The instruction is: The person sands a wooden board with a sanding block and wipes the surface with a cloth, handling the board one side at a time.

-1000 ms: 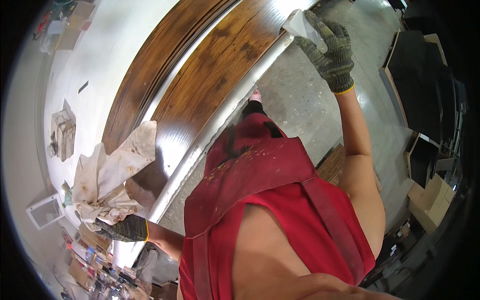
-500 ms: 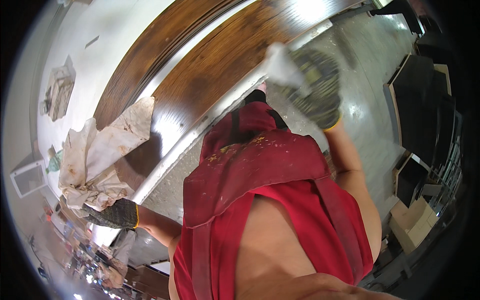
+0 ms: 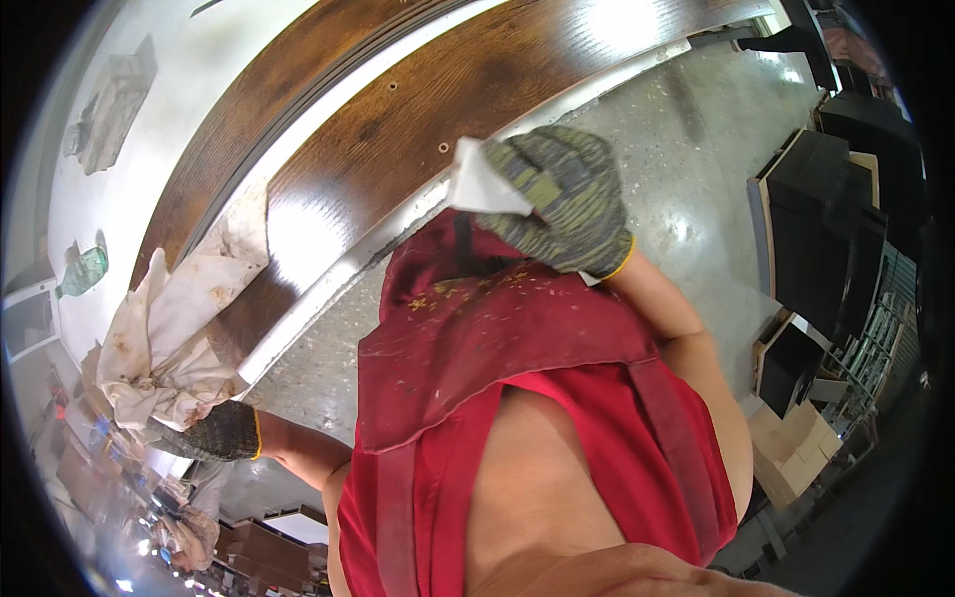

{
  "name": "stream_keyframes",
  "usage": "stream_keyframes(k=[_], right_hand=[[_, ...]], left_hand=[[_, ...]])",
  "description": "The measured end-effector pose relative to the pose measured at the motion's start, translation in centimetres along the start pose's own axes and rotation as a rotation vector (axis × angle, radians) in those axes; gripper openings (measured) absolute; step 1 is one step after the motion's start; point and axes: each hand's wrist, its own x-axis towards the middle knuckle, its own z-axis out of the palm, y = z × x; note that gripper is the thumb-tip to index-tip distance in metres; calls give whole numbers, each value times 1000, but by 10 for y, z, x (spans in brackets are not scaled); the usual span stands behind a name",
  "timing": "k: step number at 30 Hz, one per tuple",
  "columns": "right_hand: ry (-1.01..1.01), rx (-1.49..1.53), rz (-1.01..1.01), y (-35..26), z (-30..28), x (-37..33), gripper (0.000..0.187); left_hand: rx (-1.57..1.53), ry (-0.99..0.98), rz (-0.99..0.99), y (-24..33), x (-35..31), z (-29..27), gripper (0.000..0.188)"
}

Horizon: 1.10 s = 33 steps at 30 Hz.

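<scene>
My left hand, in a dark knitted glove, grips the lower bunched end of a stained off-white cloth. The cloth's upper part spreads over the left end of a dark brown wood-grain panel. A pale folded piece, cloth or paper, sticks out from the fingers of my right hand, which wears a grey-green mottled glove. This hand is closed and hovers by the panel's near edge, in front of my red apron. Two small round holes show in the panel's face.
A second brown strip lies beyond the panel on a white surface. There too sit a pale wrapped block and a green bottle. Black boards and an open cardboard box stand on the right.
My right hand has swung left with the pale piece, along the panel's near edge. The left hand still grips the cloth. The view has shifted slightly.
</scene>
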Motion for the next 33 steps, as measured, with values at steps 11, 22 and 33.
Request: stream_keyframes(k=[11, 22, 33], right_hand=[[8, -210, -19, 76, -11, 19, 63], [-190, -82, -260, 18, 31, 52, 59], [-148, -9, -472, -83, 67, 71, 60]], left_hand=[[88, -29, -66, -31, -41, 0, 45], [195, -76, -171, -68, -91, -68, 46], [217, -131, -334, -133, -166, -112, 47]])
